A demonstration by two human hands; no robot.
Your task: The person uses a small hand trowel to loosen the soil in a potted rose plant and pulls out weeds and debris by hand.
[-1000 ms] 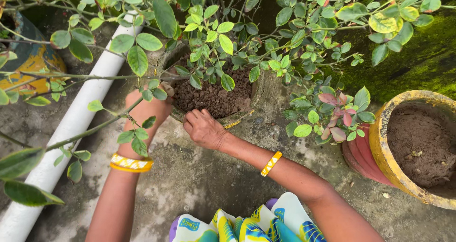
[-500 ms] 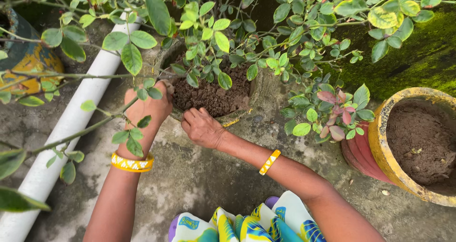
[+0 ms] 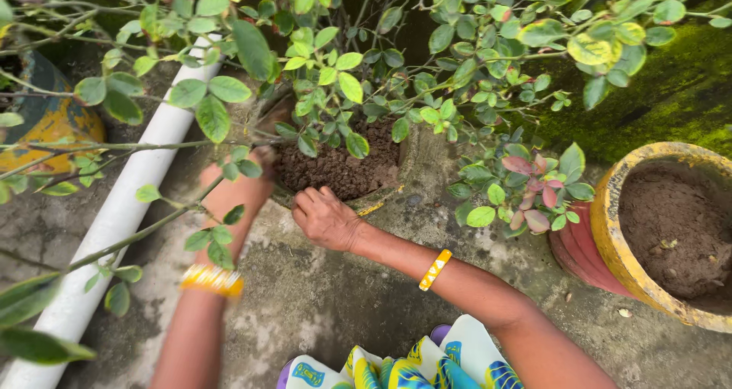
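Note:
A weathered grey pot (image 3: pixel 418 154) full of dark soil (image 3: pixel 339 168) holds a leafy green plant (image 3: pixel 381 69) whose branches spread over the view. My left hand (image 3: pixel 238 184) grips the pot's near-left rim, partly hidden by leaves and blurred. My right hand (image 3: pixel 324 217) curls over the near rim, fingers touching the soil edge. Both wrists wear yellow bangles (image 3: pixel 435 270).
A white pipe (image 3: pixel 114 221) runs diagonally along the left. A yellow-rimmed red pot (image 3: pixel 610 229) with dry soil stands at the right. Another yellow pot (image 3: pixel 46 122) sits at far left. A mossy wall (image 3: pixel 671 91) rises behind. The floor is stained concrete (image 3: pixel 328 297).
The view has shifted slightly downward. My left arm is moving and blurred, still at the pot's rim; my right hand stays on the near rim.

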